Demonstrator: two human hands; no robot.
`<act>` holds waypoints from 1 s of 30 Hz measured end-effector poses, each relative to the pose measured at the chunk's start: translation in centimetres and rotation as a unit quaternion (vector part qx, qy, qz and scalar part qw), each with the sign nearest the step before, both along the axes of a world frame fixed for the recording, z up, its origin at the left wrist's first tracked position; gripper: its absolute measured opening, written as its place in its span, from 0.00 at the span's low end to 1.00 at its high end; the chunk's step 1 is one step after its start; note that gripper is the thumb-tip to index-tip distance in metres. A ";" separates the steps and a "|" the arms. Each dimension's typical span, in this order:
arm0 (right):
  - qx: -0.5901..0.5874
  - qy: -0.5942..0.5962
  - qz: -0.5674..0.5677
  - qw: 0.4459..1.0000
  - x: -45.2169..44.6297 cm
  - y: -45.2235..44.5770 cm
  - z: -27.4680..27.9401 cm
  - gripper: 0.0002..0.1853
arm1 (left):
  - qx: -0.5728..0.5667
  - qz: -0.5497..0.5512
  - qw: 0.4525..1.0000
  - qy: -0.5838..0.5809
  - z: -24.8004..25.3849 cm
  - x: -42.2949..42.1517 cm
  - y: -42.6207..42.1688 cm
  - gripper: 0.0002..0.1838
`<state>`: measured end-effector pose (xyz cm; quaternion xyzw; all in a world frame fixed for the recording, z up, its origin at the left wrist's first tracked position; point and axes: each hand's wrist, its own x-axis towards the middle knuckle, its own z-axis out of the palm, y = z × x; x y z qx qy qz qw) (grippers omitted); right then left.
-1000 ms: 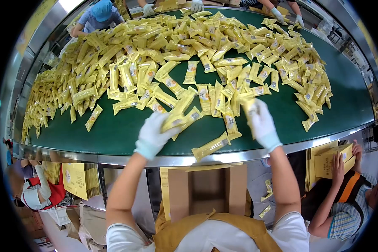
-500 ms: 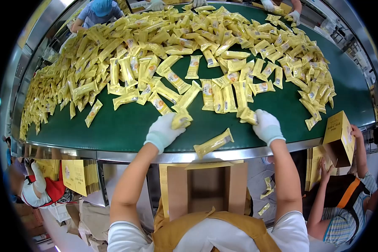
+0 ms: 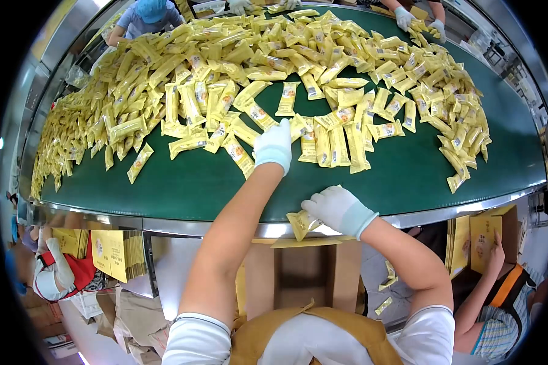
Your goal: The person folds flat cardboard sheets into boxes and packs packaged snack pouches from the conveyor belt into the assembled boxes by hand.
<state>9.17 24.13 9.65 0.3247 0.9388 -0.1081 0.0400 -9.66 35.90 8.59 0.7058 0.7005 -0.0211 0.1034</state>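
Note:
My left hand [image 3: 273,148], in a white glove, is closed on a yellow wrapped packet [image 3: 298,127] at the near edge of the pile. Its fingertips are partly hidden by the back of the hand. Over the metal front edge of the green belt, my right hand [image 3: 335,210], gloved too, grips another yellow packet [image 3: 301,225] that tilts downward. Below that packet an open cardboard box [image 3: 259,277] stands against my body, its dark inside facing up. Several loose packets [image 3: 338,146] lie side by side between the left hand and the right part of the pile.
A large heap of yellow packets [image 3: 225,52] covers the far and left belt [image 3: 219,188]. At right, a co-worker's hand holds a yellow carton [image 3: 486,240]. Flat cartons [image 3: 112,252] stand at left. Other people work across the belt. A few packets [image 3: 383,305] lie on the floor.
My left hand has moved up and right to the pile. My right hand has come down and left onto the packet at the belt edge. The neighbour's carton has dropped lower.

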 end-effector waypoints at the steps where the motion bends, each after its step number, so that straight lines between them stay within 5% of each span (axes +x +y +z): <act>1: 0.001 -0.013 -0.016 1.000 0.3 -0.1 0.0 0.10 | -0.009 -0.004 1.000 0.014 -0.3 0.1 -0.1 0.26; 4: 0.090 0.027 -0.090 0.991 3.6 0.5 -0.5 0.05 | 0.053 -0.061 0.997 0.021 -0.1 -2.9 -2.4 0.25; 6: 0.109 0.007 -0.192 0.975 6.2 0.6 -0.2 0.09 | 0.128 -0.112 0.982 0.085 -1.4 -5.7 -4.8 0.25; 7: 0.159 0.034 -0.189 0.968 7.0 0.3 -0.8 0.12 | 0.240 -0.170 0.953 0.075 -2.9 -7.6 -6.0 0.24; 9: 0.260 0.084 -0.183 0.944 7.7 -1.5 -2.2 0.19 | 0.261 -0.212 0.937 0.095 -3.9 -9.4 -8.2 0.32; 10: 0.243 0.070 -0.181 0.950 7.8 -2.6 -2.5 0.33 | 0.260 -0.232 0.931 0.106 -3.6 -9.7 -9.3 0.38; 15: 0.121 0.087 -0.232 0.961 8.4 -3.5 -0.8 0.46 | 0.097 -0.121 0.987 0.035 -0.2 -7.6 -10.3 0.58; 19: -0.051 -0.178 -0.256 0.949 6.6 -0.2 3.3 0.52 | 0.015 -0.114 0.992 0.058 0.2 -7.6 -10.0 0.61; 22: -0.047 0.007 -0.252 0.966 3.8 1.2 3.1 0.47 | 0.015 -0.145 0.988 0.046 -0.8 -8.6 -11.4 0.63; 23: -0.189 0.103 -0.256 0.942 1.9 2.5 6.0 0.43 | -0.012 -0.133 0.991 0.021 -0.5 -8.9 -12.0 0.64; 24: -0.337 0.290 -0.289 0.848 0.4 3.2 5.7 0.40 | -0.038 -0.122 0.992 -0.004 -0.2 -9.1 -12.6 0.65; 25: -0.362 0.348 -0.308 0.808 -0.9 4.6 4.8 0.40 | 0.014 -0.102 0.994 -0.028 0.3 -9.2 -13.4 0.59; 26: -0.386 0.405 -0.325 0.763 -2.2 6.3 3.7 0.39 | 0.014 -0.056 0.980 -0.191 0.4 -9.9 -13.5 0.55; 28: -0.338 0.378 -0.390 0.769 -4.5 8.8 2.8 0.45 | 0.016 0.034 0.867 -0.497 0.2 -12.0 -13.3 0.46; 30: -0.289 0.304 -0.441 0.794 -5.8 10.9 2.3 0.50 | 0.023 0.169 0.728 -0.664 -0.2 -14.2 -11.6 0.30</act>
